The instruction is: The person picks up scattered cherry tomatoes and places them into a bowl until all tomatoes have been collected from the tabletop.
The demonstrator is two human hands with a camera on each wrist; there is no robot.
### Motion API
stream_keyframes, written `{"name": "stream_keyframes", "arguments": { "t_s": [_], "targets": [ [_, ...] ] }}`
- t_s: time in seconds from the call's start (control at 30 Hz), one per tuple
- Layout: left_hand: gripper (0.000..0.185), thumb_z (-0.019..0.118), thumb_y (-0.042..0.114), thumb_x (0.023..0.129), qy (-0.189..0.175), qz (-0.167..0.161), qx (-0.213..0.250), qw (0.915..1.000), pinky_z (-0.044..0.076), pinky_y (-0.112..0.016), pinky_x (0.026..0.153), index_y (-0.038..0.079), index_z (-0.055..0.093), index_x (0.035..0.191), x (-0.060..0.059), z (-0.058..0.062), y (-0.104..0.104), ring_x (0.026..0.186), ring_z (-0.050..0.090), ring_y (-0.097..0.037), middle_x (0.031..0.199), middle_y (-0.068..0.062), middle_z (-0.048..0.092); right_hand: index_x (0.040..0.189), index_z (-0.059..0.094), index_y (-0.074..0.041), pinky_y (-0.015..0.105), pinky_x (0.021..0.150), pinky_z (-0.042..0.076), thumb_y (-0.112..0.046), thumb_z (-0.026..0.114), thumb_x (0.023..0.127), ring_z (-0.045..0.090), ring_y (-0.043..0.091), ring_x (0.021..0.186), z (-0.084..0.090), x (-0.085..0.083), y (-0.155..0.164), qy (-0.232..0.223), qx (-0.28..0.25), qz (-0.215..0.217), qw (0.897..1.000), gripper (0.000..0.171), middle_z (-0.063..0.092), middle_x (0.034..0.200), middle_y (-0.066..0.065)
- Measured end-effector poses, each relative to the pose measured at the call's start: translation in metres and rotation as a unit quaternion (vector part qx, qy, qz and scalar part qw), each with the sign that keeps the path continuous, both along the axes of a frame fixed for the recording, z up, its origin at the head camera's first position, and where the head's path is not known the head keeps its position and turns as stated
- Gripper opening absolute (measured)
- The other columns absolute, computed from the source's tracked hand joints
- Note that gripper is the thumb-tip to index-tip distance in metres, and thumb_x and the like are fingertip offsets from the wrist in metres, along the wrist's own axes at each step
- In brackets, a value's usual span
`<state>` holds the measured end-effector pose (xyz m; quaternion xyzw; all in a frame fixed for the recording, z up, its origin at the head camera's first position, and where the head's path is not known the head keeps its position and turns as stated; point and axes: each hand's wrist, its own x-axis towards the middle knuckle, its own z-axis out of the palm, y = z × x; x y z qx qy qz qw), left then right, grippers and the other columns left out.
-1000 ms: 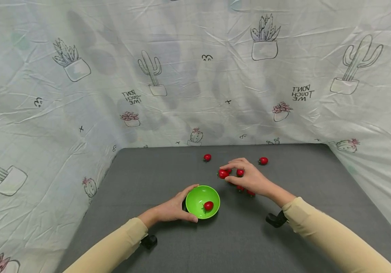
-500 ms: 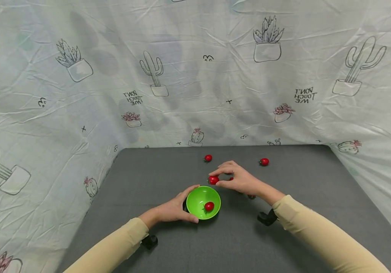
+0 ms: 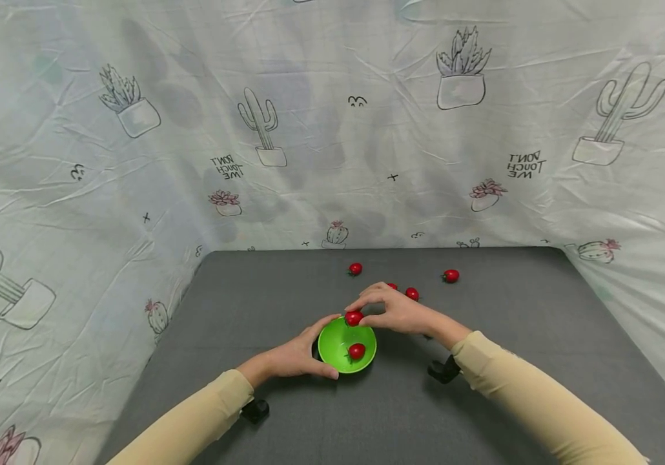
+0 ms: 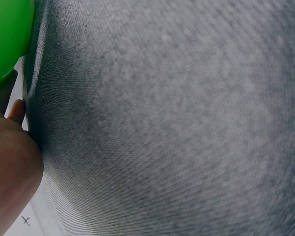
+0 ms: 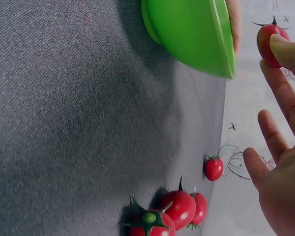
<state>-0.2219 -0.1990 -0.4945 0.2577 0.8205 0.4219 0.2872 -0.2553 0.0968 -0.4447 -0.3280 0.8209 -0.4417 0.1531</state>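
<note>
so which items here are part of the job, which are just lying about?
In the job:
- green bowl, held by the left hand
- tomato pinched by the right hand at the bowl's rim
- tomato in the bowl
- loose tomatoes on the mat

Lying about:
- cactus-print cloth
- grey mat

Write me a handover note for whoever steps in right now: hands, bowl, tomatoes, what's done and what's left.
Left hand: grips the near-left side of the green bowl, steadying it on the grey mat.
Right hand: pinches one tomato over the bowl's far rim, not yet released.
Done: one tomato in the bowl.
Left: drop the held one, then fetch the loose tomatoes on the mat: far middle, far right, behind the right hand, plus a few partly hidden by that hand.
</note>
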Motion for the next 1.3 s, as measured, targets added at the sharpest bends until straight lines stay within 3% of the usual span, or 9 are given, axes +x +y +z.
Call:
{"name": "stream_keyframes", "arguments": {
  "t_s": [0.2, 0.53, 0.97, 1.3],
  "targets": [
    [0.105, 0.083, 0.05, 0.084, -0.004, 0.003, -0.006, 1.0, 0.027, -0.06, 0.112, 0.048, 0.011, 0.161, 0.0, -0.002, 0.0, 0.148, 0.021, -0.025, 0.164, 0.0, 0.018, 0.125, 0.075, -0.027, 0.058, 0.103, 0.039, -0.025, 0.075, 0.096, 0.038, 0.026, 0.131, -0.005, -0.001, -0.007, -0.021, 0.008, 0.019, 1.0, 0.029, 0.059, 0.13, -0.005],
    [0.104, 0.082, 0.052, 0.084, -0.006, 0.005, -0.01, 0.9999, 0.027, -0.061, 0.113, 0.049, 0.012, 0.16, 0.0, -0.001, -0.002, 0.15, 0.02, -0.026, 0.165, -0.002, 0.018, 0.122, 0.076, -0.031, 0.052, 0.105, 0.039, -0.02, 0.079, 0.093, 0.037, 0.022, 0.132, -0.014, -0.001, -0.011, 0.005, 0.033, 0.035, 0.999, 0.031, 0.066, 0.12, -0.016],
    [0.105, 0.083, 0.052, 0.084, -0.008, 0.0, -0.003, 1.0, 0.026, -0.061, 0.113, 0.047, 0.011, 0.161, 0.002, -0.003, -0.004, 0.15, 0.02, -0.026, 0.165, -0.003, 0.017, 0.121, 0.076, -0.027, 0.054, 0.103, 0.039, -0.021, 0.08, 0.092, 0.037, 0.028, 0.133, -0.014, 0.004, -0.017, 0.024, 0.044, 0.039, 0.998, 0.029, 0.065, 0.124, -0.009],
    [0.105, 0.083, 0.051, 0.084, -0.005, -0.003, 0.0, 1.0, 0.026, -0.061, 0.113, 0.048, 0.011, 0.161, 0.003, -0.008, -0.007, 0.151, 0.018, -0.027, 0.165, -0.003, 0.016, 0.121, 0.076, -0.031, 0.051, 0.103, 0.039, -0.02, 0.08, 0.092, 0.038, 0.023, 0.132, -0.022, 0.006, -0.019, 0.042, 0.058, 0.03, 0.997, 0.031, 0.064, 0.124, -0.014]
  ]
}}
